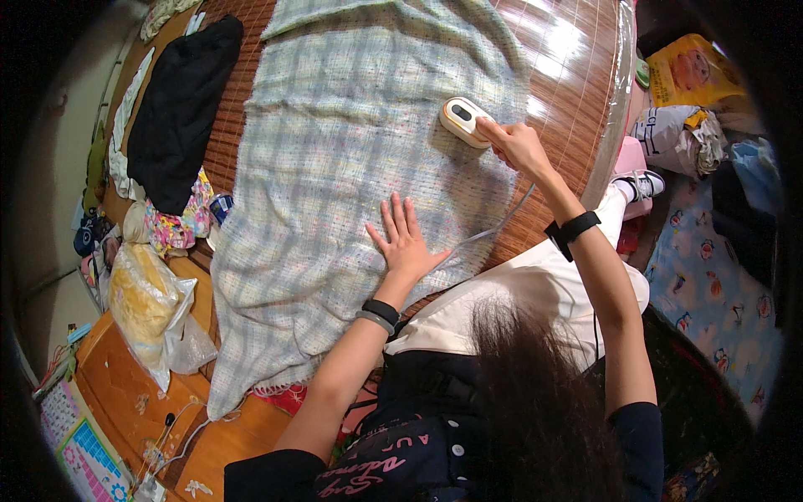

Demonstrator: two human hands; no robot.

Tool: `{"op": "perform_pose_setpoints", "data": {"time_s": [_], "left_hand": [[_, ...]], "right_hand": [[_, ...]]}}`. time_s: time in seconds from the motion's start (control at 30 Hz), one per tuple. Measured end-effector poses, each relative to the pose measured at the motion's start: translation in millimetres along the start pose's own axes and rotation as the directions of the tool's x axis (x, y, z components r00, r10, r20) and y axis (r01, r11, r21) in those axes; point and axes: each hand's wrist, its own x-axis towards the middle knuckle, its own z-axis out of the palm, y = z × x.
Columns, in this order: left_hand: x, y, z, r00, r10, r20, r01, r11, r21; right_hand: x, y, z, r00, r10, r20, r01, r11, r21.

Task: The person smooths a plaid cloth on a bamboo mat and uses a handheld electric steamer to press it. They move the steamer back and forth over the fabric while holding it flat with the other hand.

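A pale blue-grey and cream checked cloth (326, 159) with a fringed edge lies spread in front of me, rumpled in its lower part. My right hand (514, 144) is closed round the rear end of a small white, orange-rimmed mini iron (465, 120) with a dark oval panel on top. The iron rests on the cloth towards its right side; its underside is hidden. A grey cord (502, 224) runs from near that hand down across the cloth, passing by my left thumb. My left hand (404, 243) lies flat on the middle of the cloth, fingers spread, holding nothing.
Under the cloth is a brown slatted mat (556, 75). To the left lie a black garment (184, 109) and a clear plastic bag (146, 305) with something yellow inside. A thin cable (188, 439) trails at lower left. Bags (682, 138) stand beyond the right edge.
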Motion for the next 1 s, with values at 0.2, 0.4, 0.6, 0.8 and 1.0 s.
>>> {"op": "perform_pose_setpoints", "data": {"time_s": [0.2, 0.4, 0.6, 0.8, 1.0], "left_hand": [[-9, 0, -8, 1.0, 0.025, 0.0, -0.025, 0.999, 0.021], [-24, -3, -8, 0.991, 0.089, -0.097, -0.084, 0.995, 0.054], [-35, -3, -5, 0.92, 0.328, -0.215, -0.3, 0.942, 0.15], [-43, -7, -18, 0.794, 0.58, -0.183, -0.563, 0.815, 0.139], [-51, -17, -7, 0.815, 0.58, 0.025, -0.58, 0.814, 0.031]], "right_hand": [[-47, 11, -1, 0.992, 0.039, 0.118, -0.055, 0.99, 0.13], [-125, 19, -19, 0.987, -0.001, 0.161, -0.014, 0.995, 0.095], [-177, 17, -23, 0.991, 0.009, 0.133, -0.05, 0.95, 0.31], [-201, 17, -29, 0.999, -0.031, 0.027, 0.014, 0.881, 0.473], [-219, 13, -42, 0.992, -0.037, -0.118, 0.104, 0.76, 0.641]]}}
